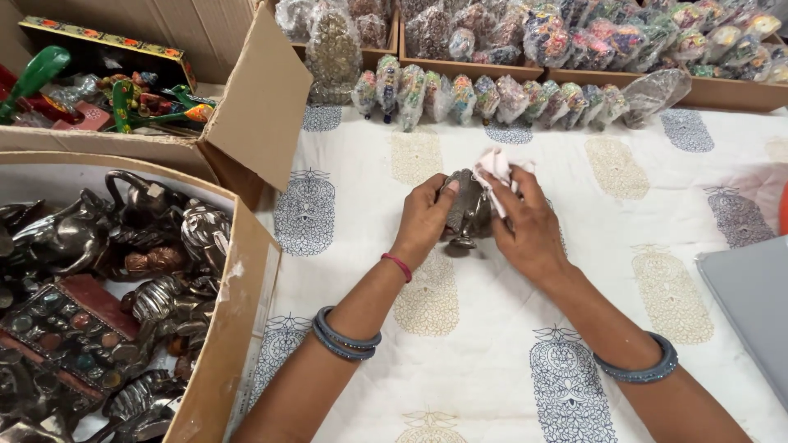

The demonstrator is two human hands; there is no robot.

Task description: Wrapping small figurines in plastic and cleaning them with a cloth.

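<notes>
Gripping a small dark metal figurine [466,209] from its left side, my left hand [424,217] has its fingers [447,187] clamped round the piece, thumb over the top. My right hand [529,226] comes in from the other side, its fingers closed on a small white cloth [498,166] that presses against the figurine's upper right. The figurine sits upright between both hands, at the middle of the desk, its small round foot just above or on the white cloth cover with grey and tan block-printed motifs [591,172]; I cannot tell whether it touches. I see a red thread on the left wrist and grey-blue bangles on both forearms.

To my left stands an open cardboard box of dark metal figurines [222,361], packed with elephant-like shapes and a flat piece set with coloured stones. Behind it lies another open cardboard box holding brightly painted wooden pieces [254,123], green, red and yellow. Along the far edge of the desk runs a row of small colourful figures wrapped in clear plastic [484,97], and behind them wooden trays filled with more wrapped figures [722,92]. A flat grey object [751,303] lies at the right edge, well apart from my hands.
</notes>
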